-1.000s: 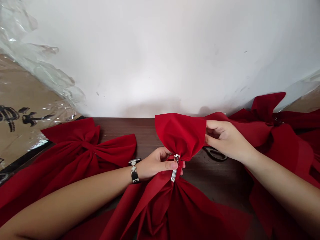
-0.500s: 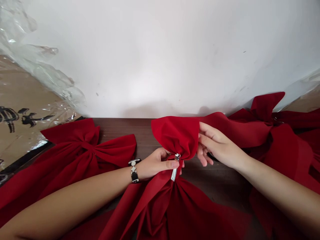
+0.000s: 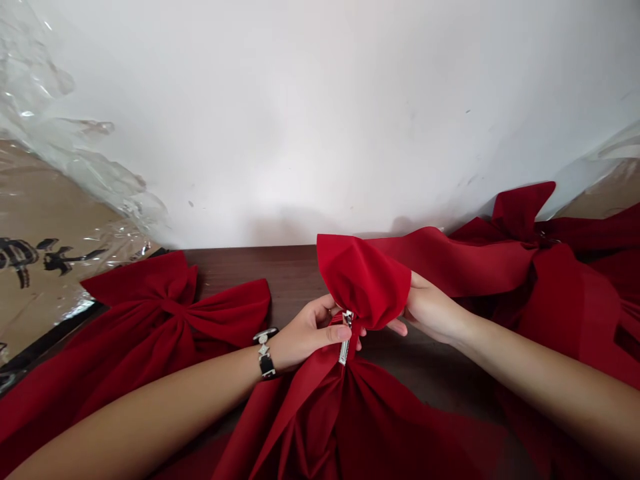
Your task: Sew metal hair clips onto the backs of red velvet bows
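My left hand (image 3: 320, 327) grips a red fabric bow (image 3: 365, 277) at its gathered middle, the thumb pressed on a silver metal hair clip (image 3: 345, 340) fixed there. The clip lies lengthwise along the bow and looks closed. My right hand (image 3: 425, 307) holds the right side of the bow's upper loop. Most of its fingers are hidden by the fabric, with a fingertip showing below the loop. Long red tails hang from the bow toward me.
Another red bow (image 3: 175, 307) lies on the dark wooden table (image 3: 250, 263) at left. More red bows (image 3: 565, 280) are heaped at right. A white wall (image 3: 300, 120) rises behind. At left stands a cardboard box (image 3: 45, 207) with clear plastic wrap (image 3: 95, 157).
My right hand has moved farther in behind the loop's right side, hiding more of its fingers. The loop has opened out and shifted slightly right. My left hand keeps its hold.
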{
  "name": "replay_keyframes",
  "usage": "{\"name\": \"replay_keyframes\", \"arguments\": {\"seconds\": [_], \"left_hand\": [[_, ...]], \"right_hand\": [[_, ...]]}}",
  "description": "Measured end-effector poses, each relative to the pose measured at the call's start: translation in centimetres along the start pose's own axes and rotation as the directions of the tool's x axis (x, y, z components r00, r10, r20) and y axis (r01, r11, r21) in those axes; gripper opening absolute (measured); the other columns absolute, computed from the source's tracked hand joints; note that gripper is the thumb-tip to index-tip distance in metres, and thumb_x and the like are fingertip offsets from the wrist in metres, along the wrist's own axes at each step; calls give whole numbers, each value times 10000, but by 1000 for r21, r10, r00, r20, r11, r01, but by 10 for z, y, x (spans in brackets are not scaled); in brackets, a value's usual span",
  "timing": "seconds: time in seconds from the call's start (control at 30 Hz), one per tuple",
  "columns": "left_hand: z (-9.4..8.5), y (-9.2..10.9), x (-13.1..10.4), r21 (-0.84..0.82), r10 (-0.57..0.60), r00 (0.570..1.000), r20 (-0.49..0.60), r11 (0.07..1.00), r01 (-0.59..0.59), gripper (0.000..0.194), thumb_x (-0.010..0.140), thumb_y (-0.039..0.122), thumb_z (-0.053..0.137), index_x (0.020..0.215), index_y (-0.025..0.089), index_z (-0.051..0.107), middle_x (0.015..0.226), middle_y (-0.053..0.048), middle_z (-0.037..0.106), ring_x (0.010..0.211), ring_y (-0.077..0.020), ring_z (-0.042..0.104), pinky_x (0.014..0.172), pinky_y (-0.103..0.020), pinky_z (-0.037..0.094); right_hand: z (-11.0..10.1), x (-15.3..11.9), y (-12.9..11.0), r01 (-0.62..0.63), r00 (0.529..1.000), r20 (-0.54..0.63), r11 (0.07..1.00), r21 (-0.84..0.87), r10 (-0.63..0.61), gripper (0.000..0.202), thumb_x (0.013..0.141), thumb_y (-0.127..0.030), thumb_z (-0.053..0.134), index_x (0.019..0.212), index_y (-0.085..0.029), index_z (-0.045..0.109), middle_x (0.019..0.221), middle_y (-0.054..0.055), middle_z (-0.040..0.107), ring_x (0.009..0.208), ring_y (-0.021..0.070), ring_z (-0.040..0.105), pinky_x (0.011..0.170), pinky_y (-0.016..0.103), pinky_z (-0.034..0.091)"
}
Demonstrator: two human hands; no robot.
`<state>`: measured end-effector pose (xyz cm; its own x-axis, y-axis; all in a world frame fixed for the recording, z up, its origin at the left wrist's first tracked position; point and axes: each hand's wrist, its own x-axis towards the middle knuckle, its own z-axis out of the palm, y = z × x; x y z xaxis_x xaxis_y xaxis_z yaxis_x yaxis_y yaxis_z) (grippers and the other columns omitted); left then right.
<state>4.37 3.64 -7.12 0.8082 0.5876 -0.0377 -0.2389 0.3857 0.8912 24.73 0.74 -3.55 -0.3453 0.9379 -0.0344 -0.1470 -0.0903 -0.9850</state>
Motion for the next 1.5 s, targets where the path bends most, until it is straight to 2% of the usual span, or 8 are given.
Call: {"name": "replay_keyframes", "arguments": {"seconds": [0.17,0.33,0.47,0.57,0.73,0.9,1.23,1.5], "left_hand": [[0,0,0,3,35,999,12,999,-35,389,730,282,786,1045,144,604,893,-78,711,747,-145,694,679,-223,545],[0,-1,1,-21,46,999,12,999,-46,371,729,284,787,1023,142,612,906,-83,726,738,-140,700,704,-226,542],[1,-1,1,-31,55,998,21,998,-54,375,722,283,793,1024,145,617,897,-79,728,736,-139,699,692,-221,539],[1,-1,1,-22,55,998,28,998,-55,359,730,279,786,1018,146,618,908,-81,725,736,-140,698,682,-219,540],[-1,-2,1,-4,49,998,41,999,-49,386,737,284,779,1053,141,610,925,-95,724,740,-149,701,688,-230,541],[-1,-2,1,1,60,996,59,998,-60,385,751,287,769,1071,154,602,925,-88,724,753,-151,708,697,-224,531],[-1,-1,1,15,70,996,54,997,-70,385,771,336,744,1076,157,593,961,-103,719,768,-155,699,718,-247,531],[-2,-4,0,24,88,993,79,996,-90,348,800,320,718,1087,168,592,966,-85,715,808,-158,703,763,-259,533]], "right_hand": [[-1,1,0,23,1000,-17,998,-62,-24,139,693,-98,453,593,-148,536,416,-27,502,398,69,449,476,217,364],[-2,3,-1,-95,994,-65,995,-29,93,90,729,-184,547,659,-135,576,543,24,615,479,96,551,467,205,425],[-2,4,-1,-138,987,-75,990,19,139,119,742,-237,588,677,-140,562,550,17,620,501,95,580,499,204,471],[-2,3,-2,-149,987,-70,989,-12,147,122,757,-244,576,698,-138,566,571,23,634,522,106,603,511,214,485],[-4,0,-10,-94,994,41,985,-144,101,47,735,-123,553,733,-124,601,647,18,657,586,107,622,567,226,503],[-2,-1,-14,-64,996,44,969,-238,76,102,693,-52,561,629,-123,596,580,2,630,571,101,602,573,221,491],[-6,1,-7,-52,999,3,989,-136,53,104,679,-72,533,605,-134,572,518,-10,595,497,83,555,491,187,455],[-1,0,-9,2,999,47,985,-170,7,92,705,-73,587,630,-125,597,611,4,638,536,93,579,493,201,499]]}}
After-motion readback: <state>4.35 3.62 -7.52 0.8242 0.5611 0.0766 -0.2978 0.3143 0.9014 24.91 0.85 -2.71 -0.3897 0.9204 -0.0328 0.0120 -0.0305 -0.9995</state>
